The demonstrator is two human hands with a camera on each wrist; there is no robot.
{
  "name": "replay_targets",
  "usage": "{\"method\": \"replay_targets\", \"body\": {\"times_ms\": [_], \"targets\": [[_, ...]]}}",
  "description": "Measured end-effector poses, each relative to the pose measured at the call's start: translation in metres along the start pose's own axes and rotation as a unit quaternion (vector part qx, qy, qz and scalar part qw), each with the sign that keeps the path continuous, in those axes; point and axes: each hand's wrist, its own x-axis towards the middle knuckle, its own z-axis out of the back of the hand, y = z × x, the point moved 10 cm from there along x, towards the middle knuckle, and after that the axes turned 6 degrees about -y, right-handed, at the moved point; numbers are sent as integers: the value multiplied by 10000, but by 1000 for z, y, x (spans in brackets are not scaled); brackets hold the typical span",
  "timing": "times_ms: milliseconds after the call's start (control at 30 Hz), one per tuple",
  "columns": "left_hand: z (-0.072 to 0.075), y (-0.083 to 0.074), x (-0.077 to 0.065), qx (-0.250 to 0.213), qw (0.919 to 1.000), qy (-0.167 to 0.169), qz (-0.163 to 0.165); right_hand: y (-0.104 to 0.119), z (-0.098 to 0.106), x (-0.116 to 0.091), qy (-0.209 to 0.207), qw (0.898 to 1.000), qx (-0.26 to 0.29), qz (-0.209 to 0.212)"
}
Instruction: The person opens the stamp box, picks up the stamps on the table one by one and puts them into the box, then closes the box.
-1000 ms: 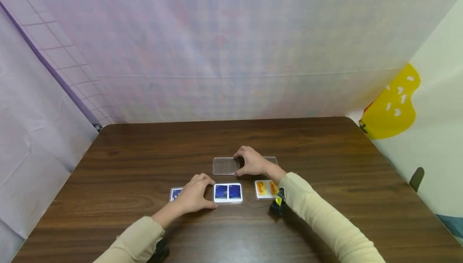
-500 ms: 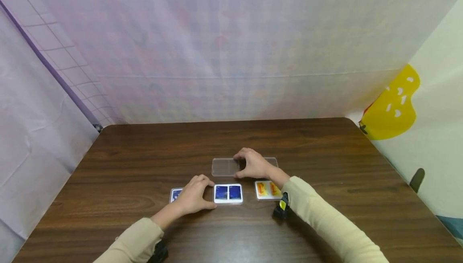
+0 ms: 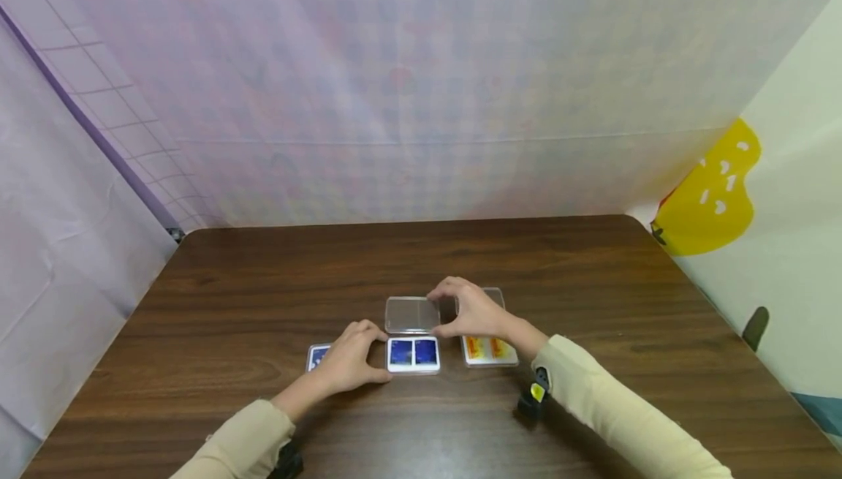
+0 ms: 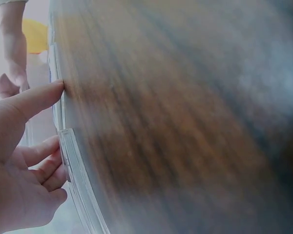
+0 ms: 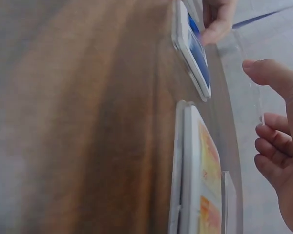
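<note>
My right hand (image 3: 476, 309) pinches the right end of a clear plastic lid (image 3: 411, 315) between thumb and fingers, just beyond the middle case. In the right wrist view the lid shows only as a thin edge, raised off the table. Below it lies a shallow clear case (image 3: 413, 355) holding a white insert with two dark blue pictures. My left hand (image 3: 349, 357) grips that case's left end, thumb at the near corner and fingers at the far one. Another case (image 3: 317, 355) with a blue picture is partly hidden behind my left hand.
To the right lies a case with orange-yellow pictures (image 3: 490, 351), close to my right wrist. A second clear lid (image 3: 495, 296) sits behind it, partly covered by my right hand. The brown wooden table (image 3: 263, 274) meets a pale curtain (image 3: 421, 135) at the back.
My right hand has lifted the clear lid and brought it nearer and slightly right, toward the middle case. The left hand has stayed nearly still.
</note>
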Motion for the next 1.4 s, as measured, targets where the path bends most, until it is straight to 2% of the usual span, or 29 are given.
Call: {"method": "replay_targets", "body": {"times_ms": [267,533,900,1200,1400], "targets": [[-1,-2,-1,9,10000,3,-77,15,5,-24,-103,9994,-199,246],[0,-2,0,1,10000,-5,-44,22,-6,-41,-18,9985,-543,87],[1,-2,0,-35,9999,63,-76,28,-19,-40,213,9980,-590,67],[-1,2,-2,-197,9997,133,19,33,-24,-36,323,9975,-614,161],[1,-3,-2,-172,9998,66,-107,30,-24,-37,307,9974,-638,108]]}}
